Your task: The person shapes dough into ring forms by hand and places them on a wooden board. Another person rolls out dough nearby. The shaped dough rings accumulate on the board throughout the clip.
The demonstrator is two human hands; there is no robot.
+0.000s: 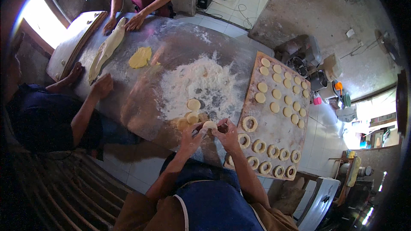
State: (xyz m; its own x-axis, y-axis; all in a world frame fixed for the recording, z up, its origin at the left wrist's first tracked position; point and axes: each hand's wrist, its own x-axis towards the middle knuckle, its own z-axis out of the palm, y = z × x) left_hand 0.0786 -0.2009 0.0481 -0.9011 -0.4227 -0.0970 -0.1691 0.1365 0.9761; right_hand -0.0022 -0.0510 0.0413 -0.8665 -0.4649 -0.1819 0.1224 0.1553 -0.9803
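Between my two hands, just above the table's near edge, is a small pale round of dough (209, 125). The fingers of my left hand (191, 139) pinch it from one side, and those of my right hand (227, 137) grip it from the other. Flour dusts my fingers. Right beyond my left hand, several flat dough rounds (193, 105) lie partly overlapping on the table. A wide patch of white flour (192, 81) spreads out past them. At my right, a floured wooden board (267, 122) carries rows of flat dough discs (276, 94) and dough rings (259, 146).
Two people work across the metal table (141, 87), their hands at a long dough strip (107, 51) on the far left. A yellow lump (140, 57) lies near it. Pots and buckets (317, 80) stand by the wall, and a slatted bench (64, 192) is at lower left.
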